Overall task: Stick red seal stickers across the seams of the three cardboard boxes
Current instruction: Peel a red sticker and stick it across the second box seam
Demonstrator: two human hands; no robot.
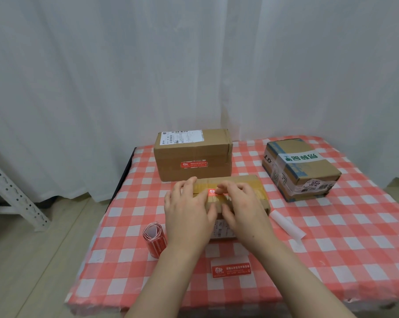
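Flat-fingered left hand (189,211) and right hand (243,203) pressing sticker (213,191), lying left-right, onto middle box (254,188); third box (308,173) at far-right corner of table (354,237), nearer right.

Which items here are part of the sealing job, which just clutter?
Job: far box, already stickered; near box, left hand and right hand pressing a red sticker on; right box; sticker roll; loose sticker.
Lying about: white paper strip; metal rack; curtain.
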